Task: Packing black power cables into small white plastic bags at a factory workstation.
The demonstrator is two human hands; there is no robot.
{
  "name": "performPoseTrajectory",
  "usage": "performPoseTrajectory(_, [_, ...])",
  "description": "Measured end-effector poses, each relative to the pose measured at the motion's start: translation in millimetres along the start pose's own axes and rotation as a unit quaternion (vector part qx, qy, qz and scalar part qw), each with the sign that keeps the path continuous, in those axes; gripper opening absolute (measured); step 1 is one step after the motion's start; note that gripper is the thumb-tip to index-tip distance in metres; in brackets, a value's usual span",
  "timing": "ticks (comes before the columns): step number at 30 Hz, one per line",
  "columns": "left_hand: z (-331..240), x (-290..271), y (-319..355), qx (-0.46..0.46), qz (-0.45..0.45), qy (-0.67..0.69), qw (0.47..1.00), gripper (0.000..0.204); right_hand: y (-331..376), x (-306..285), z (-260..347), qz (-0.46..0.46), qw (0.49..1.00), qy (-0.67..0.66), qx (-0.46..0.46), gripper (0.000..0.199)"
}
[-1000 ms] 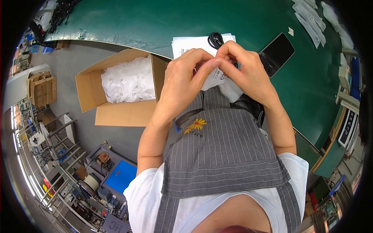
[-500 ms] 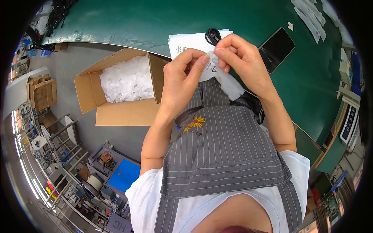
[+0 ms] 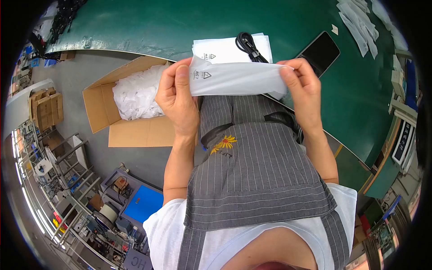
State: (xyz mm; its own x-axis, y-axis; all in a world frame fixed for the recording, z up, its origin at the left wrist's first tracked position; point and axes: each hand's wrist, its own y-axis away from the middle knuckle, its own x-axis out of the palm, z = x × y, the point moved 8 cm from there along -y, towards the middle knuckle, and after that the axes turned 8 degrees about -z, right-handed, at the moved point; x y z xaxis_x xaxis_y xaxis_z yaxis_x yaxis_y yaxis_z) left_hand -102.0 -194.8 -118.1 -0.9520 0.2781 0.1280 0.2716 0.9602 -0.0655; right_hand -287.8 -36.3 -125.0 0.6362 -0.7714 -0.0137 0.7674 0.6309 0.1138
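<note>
A white plastic bag (image 3: pixel 236 78) is stretched flat between my two hands, just above my lap and the near edge of the green table (image 3: pixel 180 22). My left hand (image 3: pixel 177 96) pinches its left end, thumb on top. My right hand (image 3: pixel 303 90) grips its right end. Behind the bag, a stack of white bags (image 3: pixel 220 47) lies on the table with a coiled black cable (image 3: pixel 247 44) on top.
A black phone (image 3: pixel 320 53) lies on the table right of the stack. More white bags (image 3: pixel 360 20) sit at the far right. An open cardboard box (image 3: pixel 96 108) with clear plastic bags stands on the floor at my left. Shelving racks line the lower left.
My hands were close together working at the bag near the stack. They have moved apart and toward me, and the bag is now pulled out flat between them.
</note>
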Motion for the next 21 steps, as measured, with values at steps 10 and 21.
performPoseTrajectory(10, [17,16,5,-0.148,0.088,-0.019,0.985,0.031,-2,7,21,0.015,0.995,0.025,-0.098,0.012])
performPoseTrajectory(21, [1,-1,6,0.078,-0.057,-0.072,0.993,0.020,-2,4,8,-0.054,0.995,-0.067,-0.057,0.014])
